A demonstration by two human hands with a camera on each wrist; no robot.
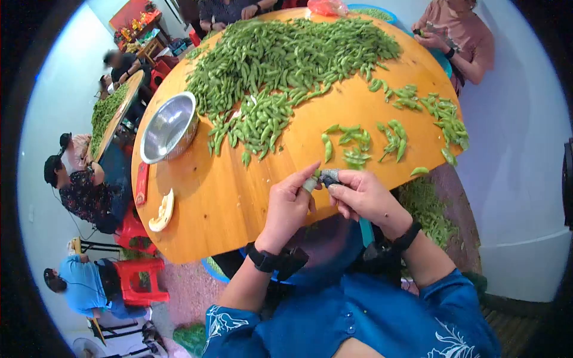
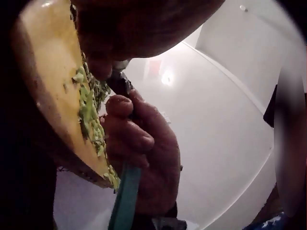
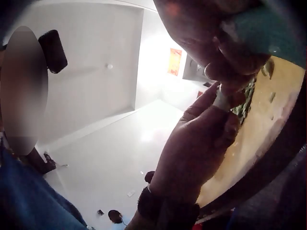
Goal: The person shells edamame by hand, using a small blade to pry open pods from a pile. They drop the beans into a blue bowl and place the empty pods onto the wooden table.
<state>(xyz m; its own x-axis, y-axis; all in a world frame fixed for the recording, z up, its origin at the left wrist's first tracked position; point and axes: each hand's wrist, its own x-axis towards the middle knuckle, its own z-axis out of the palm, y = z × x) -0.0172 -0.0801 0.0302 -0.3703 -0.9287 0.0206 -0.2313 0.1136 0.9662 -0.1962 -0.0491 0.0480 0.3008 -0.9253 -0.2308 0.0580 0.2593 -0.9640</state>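
Over the near table edge both hands meet at their fingertips. My left hand [image 1: 285,206] has a pale wrap on a fingertip and pinches a small green bit, apparently an edamame pod [image 1: 317,173], mostly hidden by the fingers. My right hand [image 1: 367,197], with a grey wrap on one finger, grips a teal-handled tool [image 2: 125,196]; its handle sticks out below the palm. The tool's dark end [image 2: 120,84] points at the left fingertips in the left wrist view; its kind cannot be told. Several loose edamame pods [image 1: 356,138] lie just beyond the hands.
A big heap of edamame pods [image 1: 280,59] covers the far side of the wooden table [image 1: 221,203]. On its left stand a metal colander [image 1: 172,128], a red packet [image 1: 142,184] and a white curved piece [image 1: 162,212]. People sit opposite and at another table. A blue basin [image 1: 325,250] is below my hands.
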